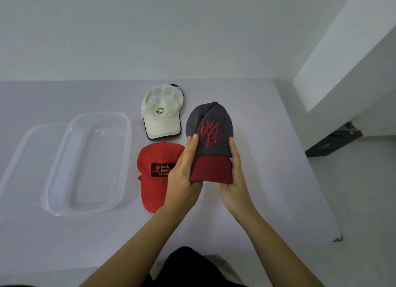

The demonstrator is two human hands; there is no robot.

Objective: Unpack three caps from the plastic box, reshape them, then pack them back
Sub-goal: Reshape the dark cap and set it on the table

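I hold a grey cap (211,125) with a dark red brim and a red emblem, its brim toward me. My left hand (184,173) grips its left side and brim edge, and my right hand (235,179) grips the right side. A red cap (152,179) with a black patch lies flat on the table, partly hidden by my left hand. Behind it rests a white cap (160,113) with a small coloured logo. The clear plastic box (126,123) stands to the left with nothing in it.
The clear lid (25,140) lies left of the box, partly under it. The lilac-covered table (278,179) ends at the right, its corner near the front right. A dark object (334,140) sits on the floor beyond that edge. A white wall rises behind.
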